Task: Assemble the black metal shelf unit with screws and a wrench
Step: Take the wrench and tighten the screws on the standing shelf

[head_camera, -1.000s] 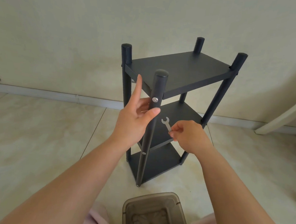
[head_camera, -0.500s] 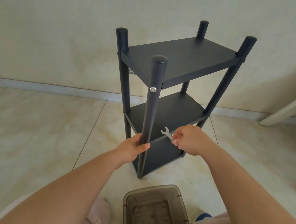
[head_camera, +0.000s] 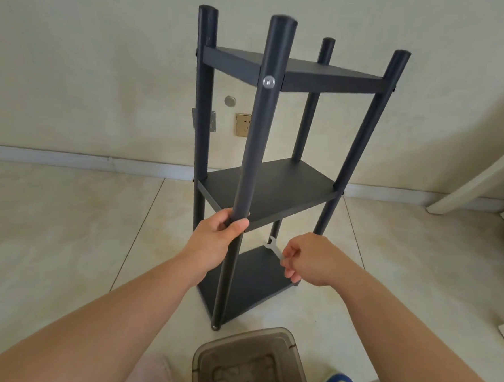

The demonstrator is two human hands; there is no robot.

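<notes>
Tiled floor (head_camera: 65,238): left hand (head_camera: 212,241) grips shelf unit (head_camera: 274,192) post; right hand (head_camera: 308,259) pinches wrench (head_camera: 274,248); seat squarely, apparently on the middle-shelf screw.

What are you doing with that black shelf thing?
A person is putting together a black shelf unit that stands upright on the floor. The left hand grips the near front post at the middle shelf. The right hand pinches a small silver wrench, not on any screw yet.
</notes>
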